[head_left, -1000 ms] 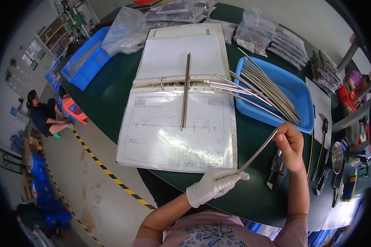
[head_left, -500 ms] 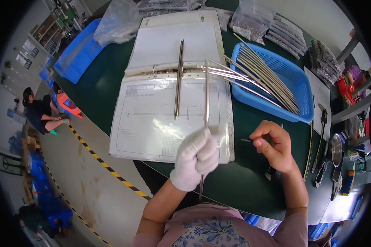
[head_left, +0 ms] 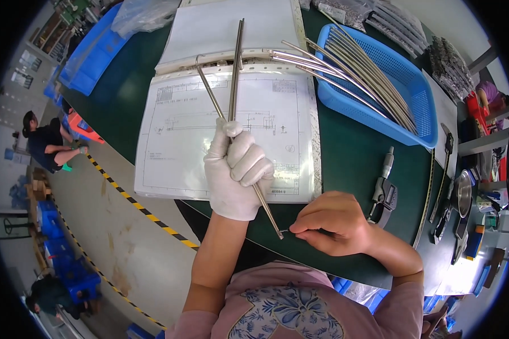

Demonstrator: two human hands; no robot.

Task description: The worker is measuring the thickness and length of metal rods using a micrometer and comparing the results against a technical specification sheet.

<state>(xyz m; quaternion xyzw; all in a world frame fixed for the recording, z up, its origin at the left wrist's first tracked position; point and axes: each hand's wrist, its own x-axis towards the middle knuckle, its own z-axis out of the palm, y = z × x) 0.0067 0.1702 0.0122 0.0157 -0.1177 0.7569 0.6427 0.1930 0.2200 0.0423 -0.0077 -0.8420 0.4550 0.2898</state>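
I see a thin, shiny metal rod (head_left: 232, 148) slanting over the paper drawing sheet (head_left: 175, 141), its lower tip past the table's (head_left: 345, 164) edge. My left hand (head_left: 234, 169), in a white fabric glove, is fisted around it. My bare right hand (head_left: 333, 222) pinches a tiny wire piece (head_left: 285, 230) at that tip. Another straight rod (head_left: 235, 68) lies on the binder; curved rods (head_left: 356, 73) fill a blue mesh basket (head_left: 418, 113).

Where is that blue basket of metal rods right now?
The blue basket sits at upper right on the green table, beside the open binder.
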